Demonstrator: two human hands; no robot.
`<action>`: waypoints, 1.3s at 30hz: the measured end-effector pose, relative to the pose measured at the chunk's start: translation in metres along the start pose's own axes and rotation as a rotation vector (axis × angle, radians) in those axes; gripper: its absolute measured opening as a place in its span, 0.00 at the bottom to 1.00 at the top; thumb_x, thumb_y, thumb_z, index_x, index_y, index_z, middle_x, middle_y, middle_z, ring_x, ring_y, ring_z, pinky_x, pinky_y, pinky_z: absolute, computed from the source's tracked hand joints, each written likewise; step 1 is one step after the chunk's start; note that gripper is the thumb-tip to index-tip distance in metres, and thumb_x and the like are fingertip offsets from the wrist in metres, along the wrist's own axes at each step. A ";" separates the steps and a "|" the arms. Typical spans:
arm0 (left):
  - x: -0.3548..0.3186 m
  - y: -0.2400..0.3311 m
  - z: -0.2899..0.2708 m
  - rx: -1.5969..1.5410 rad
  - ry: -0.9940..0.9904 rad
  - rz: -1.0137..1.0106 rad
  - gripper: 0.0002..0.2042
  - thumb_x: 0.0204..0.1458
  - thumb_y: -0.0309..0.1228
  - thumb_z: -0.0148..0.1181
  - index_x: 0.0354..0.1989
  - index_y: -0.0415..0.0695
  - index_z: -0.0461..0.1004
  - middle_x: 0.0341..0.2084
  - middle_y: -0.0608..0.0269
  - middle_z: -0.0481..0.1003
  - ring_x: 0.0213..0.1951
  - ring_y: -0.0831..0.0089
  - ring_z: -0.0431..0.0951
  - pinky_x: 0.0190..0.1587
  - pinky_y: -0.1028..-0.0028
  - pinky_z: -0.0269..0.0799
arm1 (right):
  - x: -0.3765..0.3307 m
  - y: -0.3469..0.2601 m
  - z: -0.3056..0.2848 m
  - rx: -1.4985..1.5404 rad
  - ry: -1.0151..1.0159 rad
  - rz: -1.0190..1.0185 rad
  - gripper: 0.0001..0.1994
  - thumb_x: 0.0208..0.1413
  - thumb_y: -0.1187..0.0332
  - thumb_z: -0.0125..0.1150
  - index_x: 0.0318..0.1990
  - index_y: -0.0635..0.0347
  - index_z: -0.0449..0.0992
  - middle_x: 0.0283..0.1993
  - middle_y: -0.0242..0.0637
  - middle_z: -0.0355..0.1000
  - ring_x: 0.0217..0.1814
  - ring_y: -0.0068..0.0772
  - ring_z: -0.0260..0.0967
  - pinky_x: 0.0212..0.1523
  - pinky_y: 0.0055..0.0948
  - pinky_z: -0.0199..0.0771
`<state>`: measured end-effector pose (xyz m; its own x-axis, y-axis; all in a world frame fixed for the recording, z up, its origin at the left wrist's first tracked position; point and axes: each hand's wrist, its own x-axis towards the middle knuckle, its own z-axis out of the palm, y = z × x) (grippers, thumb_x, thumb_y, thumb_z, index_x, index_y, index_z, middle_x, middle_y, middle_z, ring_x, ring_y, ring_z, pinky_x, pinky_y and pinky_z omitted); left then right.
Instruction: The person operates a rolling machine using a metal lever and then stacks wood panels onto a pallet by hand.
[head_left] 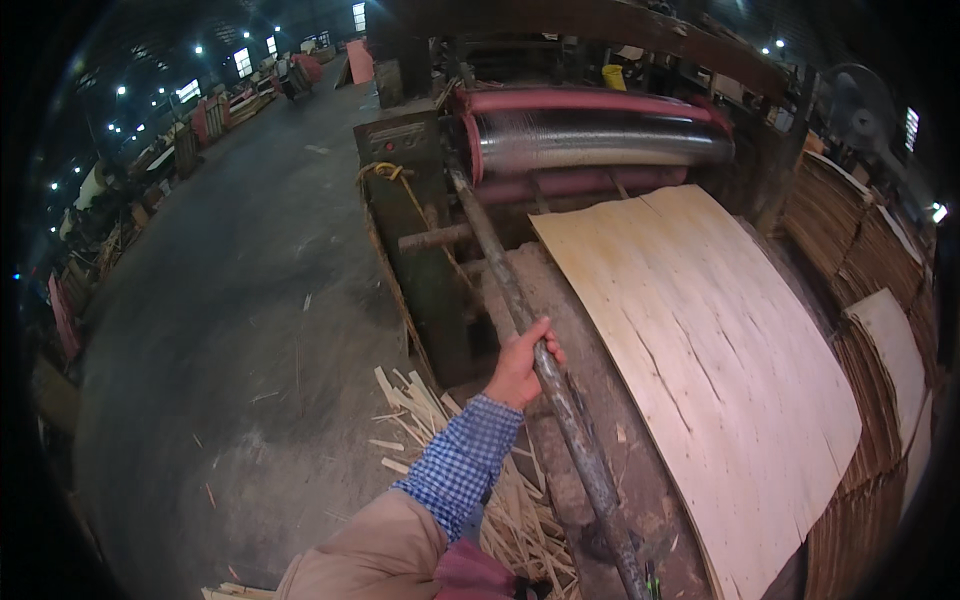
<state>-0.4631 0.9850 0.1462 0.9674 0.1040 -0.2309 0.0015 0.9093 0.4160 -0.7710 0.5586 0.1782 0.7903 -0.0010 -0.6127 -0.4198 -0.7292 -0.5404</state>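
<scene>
My left hand (522, 368) is closed around a long, worn metal pipe (570, 435). The pipe slants from the roller machine down to the lower edge of the picture. A blue checked sleeve covers my left wrist, with tan cloth further up the arm. To the right of the pipe lies a pale wood veneer sheet (715, 370) with several long dark splits. Its far end is close to the wide rollers (600, 137), which have wet, shiny surfaces and pink-red stains. My right hand is outside the picture.
Thin wood strips (515, 520) are heaped on the floor below my forearm. Brown veneer stacks (850, 230) stand at the right, near a fan (858, 110). A dark machine housing (405, 150) with yellow rope borders the grey floor (230, 330) on the left.
</scene>
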 end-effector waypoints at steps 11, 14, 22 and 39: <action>0.109 0.071 -0.039 0.351 0.261 0.185 0.08 0.55 0.31 0.58 0.30 0.45 0.66 0.18 0.67 0.66 0.18 0.77 0.68 0.18 0.72 0.69 | 0.136 -0.124 0.081 -0.163 -0.042 -0.209 0.27 0.60 0.45 0.46 0.42 0.65 0.76 0.37 0.54 0.75 0.41 0.52 0.72 0.42 0.45 0.68; 0.118 0.080 -0.046 0.389 0.262 0.185 0.07 0.55 0.29 0.58 0.30 0.44 0.66 0.18 0.67 0.66 0.17 0.77 0.67 0.18 0.72 0.69 | 0.166 -0.098 0.111 -0.203 -0.108 -0.194 0.25 0.60 0.47 0.49 0.39 0.65 0.76 0.30 0.49 0.74 0.32 0.40 0.70 0.36 0.39 0.68; 0.121 0.093 -0.061 0.502 0.331 0.193 0.05 0.52 0.25 0.56 0.32 0.41 0.65 0.17 0.63 0.67 0.16 0.74 0.67 0.17 0.71 0.66 | 0.188 -0.101 0.148 0.426 -0.454 -0.053 0.18 0.62 0.48 0.49 0.31 0.52 0.72 0.20 0.25 0.65 0.15 0.18 0.57 0.15 0.20 0.55; 0.138 0.154 -0.081 0.745 0.343 0.170 0.07 0.53 0.26 0.56 0.30 0.42 0.63 0.17 0.66 0.67 0.16 0.77 0.67 0.17 0.71 0.68 | 0.190 -0.127 0.233 0.531 -0.524 0.108 0.18 0.62 0.53 0.51 0.28 0.57 0.73 0.19 0.28 0.67 0.16 0.20 0.62 0.17 0.22 0.61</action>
<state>-0.3501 1.1723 0.1074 0.8388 0.4424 -0.3174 0.1463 0.3784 0.9140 -0.6713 0.8107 -0.0040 0.4721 0.3687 -0.8007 -0.7465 -0.3158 -0.5856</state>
